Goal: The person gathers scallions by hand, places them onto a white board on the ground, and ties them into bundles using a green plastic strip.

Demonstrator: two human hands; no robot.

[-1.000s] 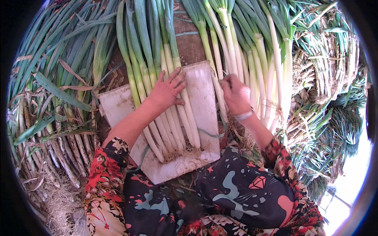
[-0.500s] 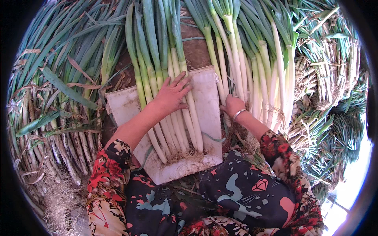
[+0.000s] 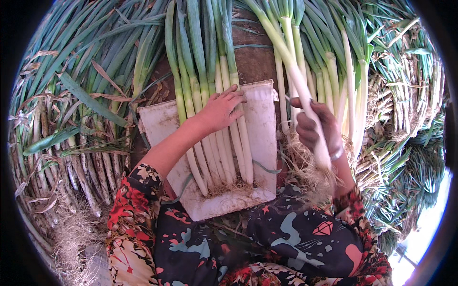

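Several peeled green onions [image 3: 224,157] lie side by side on a soiled white board [image 3: 262,138] across my lap, roots toward me and green leaves pointing away. My left hand [image 3: 221,108] rests flat over their stalks with its fingers stretched out. On the right, my right hand [image 3: 317,125] is wrapped round the white stalk of one thick green onion [image 3: 301,85], lifted and tilted, with its roots hanging blurred below the hand. More cleaned green onions [image 3: 355,102] lie just behind that hand.
Unpeeled green onions [image 3: 86,167] with dirty stalks and long roots [image 3: 76,248] are piled at the left. Tied bundles of green onions [image 3: 400,90] are stacked at the right. Brown ground [image 3: 250,59] shows beyond the board.
My right hand has taken hold of a thick green onion from the right-hand row and raised it toward me. The left hand stays on the stalks; the whole view has shifted slightly.
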